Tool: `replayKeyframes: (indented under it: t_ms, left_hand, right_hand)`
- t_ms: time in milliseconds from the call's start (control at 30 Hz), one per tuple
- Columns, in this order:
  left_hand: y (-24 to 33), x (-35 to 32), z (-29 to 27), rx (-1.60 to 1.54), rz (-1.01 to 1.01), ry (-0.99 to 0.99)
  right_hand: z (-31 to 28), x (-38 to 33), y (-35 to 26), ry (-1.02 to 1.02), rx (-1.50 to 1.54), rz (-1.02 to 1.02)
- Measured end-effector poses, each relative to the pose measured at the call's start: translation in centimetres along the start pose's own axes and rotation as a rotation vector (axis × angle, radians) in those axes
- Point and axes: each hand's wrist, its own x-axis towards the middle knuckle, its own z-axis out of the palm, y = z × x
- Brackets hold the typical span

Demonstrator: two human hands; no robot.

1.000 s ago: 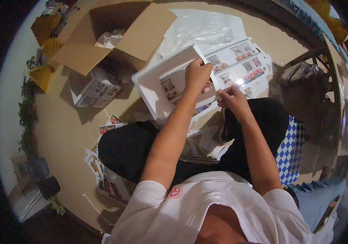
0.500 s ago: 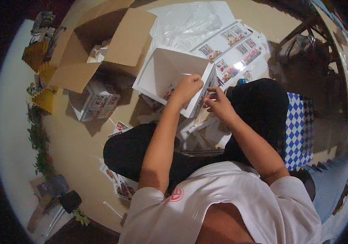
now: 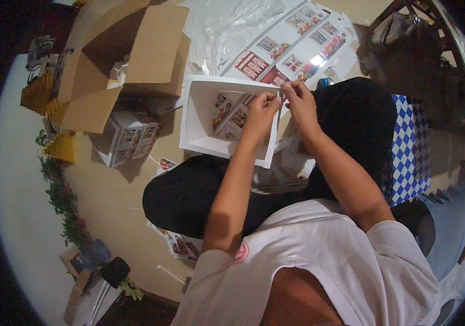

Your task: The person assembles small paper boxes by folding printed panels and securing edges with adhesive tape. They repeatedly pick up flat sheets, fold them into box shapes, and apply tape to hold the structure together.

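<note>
Fingertips of both hands meet at the tray's right rim, pinching something too small to make out. The left hand lies over the sheets inside the white tray; the right hand sits just beside it. The tray rests on the lap. Beyond it lie a printed sheet, clear plastic and an open carton.

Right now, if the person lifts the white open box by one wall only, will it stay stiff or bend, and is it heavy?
The white box is probably light: its thin walls look like card or foam board and hold only printed sheets. Lifted by one wall it may flex or twist, as it has no lid. Both the left hand and the right hand work at its far edge, suggesting it shifts easily.
</note>
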Motion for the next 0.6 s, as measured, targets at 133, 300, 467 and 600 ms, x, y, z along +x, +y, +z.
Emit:
replayKeyframes:
  t_ms: [133,300,467,600]
  left_hand:
    - [-0.1,1.6,0.3,-0.237,-0.081,0.055]
    - [-0.2,1.8,0.4,-0.427,-0.198,0.084]
    - [0.5,1.5,0.5,-0.437,-0.166,0.107]
    - [1.4,1.2,0.3,-0.422,-0.181,0.078]
  right_hand:
    - [0.3,0.3,-0.3,0.003,0.08,0.12]
    - [0.2,0.8,0.6,-0.011,-0.004,0.046]
    - [0.3,0.8,1.3,0.009,-0.007,0.029]
    - [0.0,0.7,0.5,-0.003,0.004,0.051]
